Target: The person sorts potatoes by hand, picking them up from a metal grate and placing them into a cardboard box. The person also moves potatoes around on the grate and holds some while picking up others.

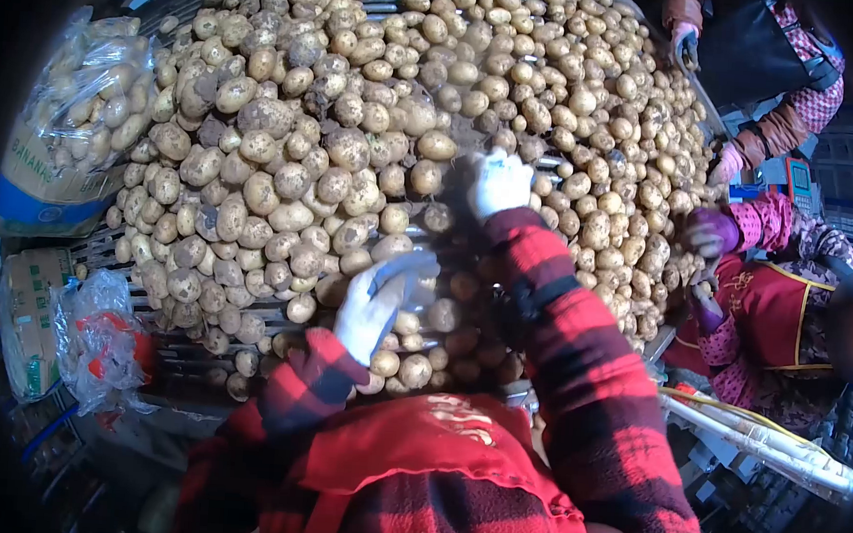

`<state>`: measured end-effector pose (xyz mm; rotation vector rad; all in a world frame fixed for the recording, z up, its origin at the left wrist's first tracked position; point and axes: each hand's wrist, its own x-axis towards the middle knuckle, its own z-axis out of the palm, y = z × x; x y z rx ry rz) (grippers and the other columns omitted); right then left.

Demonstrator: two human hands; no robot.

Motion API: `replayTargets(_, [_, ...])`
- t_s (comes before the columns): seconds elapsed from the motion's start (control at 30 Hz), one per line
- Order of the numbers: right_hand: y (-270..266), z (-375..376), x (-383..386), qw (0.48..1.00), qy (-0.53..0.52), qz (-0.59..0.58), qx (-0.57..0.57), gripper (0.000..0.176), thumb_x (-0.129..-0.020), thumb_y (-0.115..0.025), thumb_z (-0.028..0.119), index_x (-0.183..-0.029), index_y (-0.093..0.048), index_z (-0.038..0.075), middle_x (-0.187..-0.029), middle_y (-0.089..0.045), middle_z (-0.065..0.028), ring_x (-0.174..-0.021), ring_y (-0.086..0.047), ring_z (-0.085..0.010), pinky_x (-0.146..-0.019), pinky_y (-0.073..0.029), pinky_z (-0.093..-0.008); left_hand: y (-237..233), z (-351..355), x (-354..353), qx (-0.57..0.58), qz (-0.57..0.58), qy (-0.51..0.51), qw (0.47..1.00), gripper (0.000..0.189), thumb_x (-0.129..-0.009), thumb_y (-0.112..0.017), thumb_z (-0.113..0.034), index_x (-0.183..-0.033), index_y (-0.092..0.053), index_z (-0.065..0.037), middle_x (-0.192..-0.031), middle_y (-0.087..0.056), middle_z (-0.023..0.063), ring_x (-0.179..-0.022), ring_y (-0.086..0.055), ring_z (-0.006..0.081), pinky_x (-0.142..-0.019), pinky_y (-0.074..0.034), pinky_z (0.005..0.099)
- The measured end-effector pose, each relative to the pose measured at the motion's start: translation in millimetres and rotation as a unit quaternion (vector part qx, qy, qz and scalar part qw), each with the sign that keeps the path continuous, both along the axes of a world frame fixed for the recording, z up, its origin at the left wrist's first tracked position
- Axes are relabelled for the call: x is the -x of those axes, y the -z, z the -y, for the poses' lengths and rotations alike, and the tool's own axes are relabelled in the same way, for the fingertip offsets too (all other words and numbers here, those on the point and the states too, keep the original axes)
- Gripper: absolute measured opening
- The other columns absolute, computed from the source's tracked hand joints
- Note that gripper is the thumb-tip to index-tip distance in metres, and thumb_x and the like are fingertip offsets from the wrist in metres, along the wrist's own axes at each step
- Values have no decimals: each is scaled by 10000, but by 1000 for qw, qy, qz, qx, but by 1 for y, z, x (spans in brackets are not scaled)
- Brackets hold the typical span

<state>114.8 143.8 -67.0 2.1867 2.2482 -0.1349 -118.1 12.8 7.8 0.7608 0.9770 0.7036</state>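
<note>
A wide heap of potatoes point(260, 195) covers the slatted table in front of me, many of them caked with soil. My left hand point(381, 298), in a white and grey glove, is low over the near side of the heap. Its fingers stretch to the right above a few potatoes, and nothing shows in its grasp. Farther forward, my right hand point(500, 185) reaches into the middle of the heap in a white glove. Its dark fingertips point down and left into shadow among potatoes and loose dirt, so whether they hold one is hidden.
A bag of potatoes point(89, 114) in clear plastic stands at the left. Below it are a flattened carton point(32, 321) and crumpled plastic point(105, 340). Co-workers' hands point(710, 233) are along the right edge of the heap. A white pole point(762, 443) lies at lower right.
</note>
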Motion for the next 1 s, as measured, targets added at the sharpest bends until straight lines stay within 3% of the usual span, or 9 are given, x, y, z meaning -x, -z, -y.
replayTargets(0.2, [-30, 26, -46, 977, -52, -150, -142, 268, -895, -768, 289, -1092, -760, 108, -986, -734, -122, -943, -713, -337, -833, -544, -489, 13, -17, -12, 128, 167, -29, 977, 538, -1114, -533, -417, -1550, -513, -103, -1485, -604, 108, -1311, -610, 273, -1109, -486, 424])
replayTargets(0.3, [-92, 54, -30, 918, -62, -342, 191, 289, -945, -766, 305, -1089, -766, 54, -923, -738, -171, -890, -719, -307, -811, -552, -423, 1, -29, -20, 270, 223, -93, 932, 641, -1082, -531, -493, -1596, -444, -118, -1539, -535, 117, -1298, -595, 274, -1101, -488, 471])
replayTargets(0.37, [-102, 60, -25, 851, -154, -459, 202, 366, -952, -690, 360, -1107, -721, 30, -950, -720, -238, -919, -705, -431, -837, -549, -511, 21, -31, -21, 270, 283, -58, 918, 563, -1106, -527, -415, -1588, -461, -134, -1531, -523, 106, -1246, -607, 232, -963, -550, 363])
replayTargets(0.47, [-66, 24, -53, 950, -67, -290, -93, 353, -992, -663, 361, -1233, -726, 111, -938, -706, -217, -912, -690, -414, -812, -545, -534, 29, -38, -26, 286, 304, -24, 908, 450, -1127, -516, -286, -1545, -509, -120, -1387, -601, 81, -1136, -625, 159, -740, -529, 216])
replayTargets(0.5, [-50, 9, -60, 980, 9, -177, -96, 382, -1041, -633, 299, -1364, -672, 99, -1201, -709, -218, -1099, -677, -422, -963, -553, -484, 27, -40, -25, 275, 306, -4, 911, 441, -1122, -526, -282, -1531, -519, -115, -1354, -618, 71, -1128, -628, 154, -742, -529, 221])
replayTargets(0.6, [-9, -55, -70, 998, 36, 38, -18, 387, -996, -543, 201, -1357, -658, 120, -1108, -757, -204, -980, -734, -412, -861, -567, -529, 15, -41, -21, 244, 246, 11, 938, 353, -1098, -575, -280, -1396, -601, -92, -1189, -672, 30, -1061, -645, 143, -760, -532, 259])
replayTargets(0.7, [9, -97, -78, 995, 65, 74, -28, 334, -986, -553, 220, -1266, -723, 156, -1070, -770, -206, -1000, -744, -393, -868, -570, -525, 4, -42, -22, 285, 261, -40, 921, 352, -1113, -541, -275, -1400, -605, -80, -1181, -687, 51, -995, -691, 207, -842, -586, 341])
replayTargets(0.87, [-14, -71, -98, 985, 54, -145, -76, 303, -932, -724, 319, -1167, -748, 129, -1045, -774, -187, -1001, -743, -373, -865, -584, -494, 20, -39, -12, 278, 290, -69, 913, 287, -1098, -601, -362, -1164, -649, -87, -1163, -687, 47, -881, -627, 132, -718, -537, 293])
replayTargets(1.0, [-100, 34, -34, 931, -59, -360, 17, 403, -1004, -653, 388, -1268, -711, 89, -1128, -755, -182, -1076, -718, -380, -931, -558, -468, 14, -45, -24, 291, 260, -133, 911, 512, -1125, -497, -421, -1551, -493, -136, -1503, -573, 58, -1226, -604, 169, -1023, -540, 365])
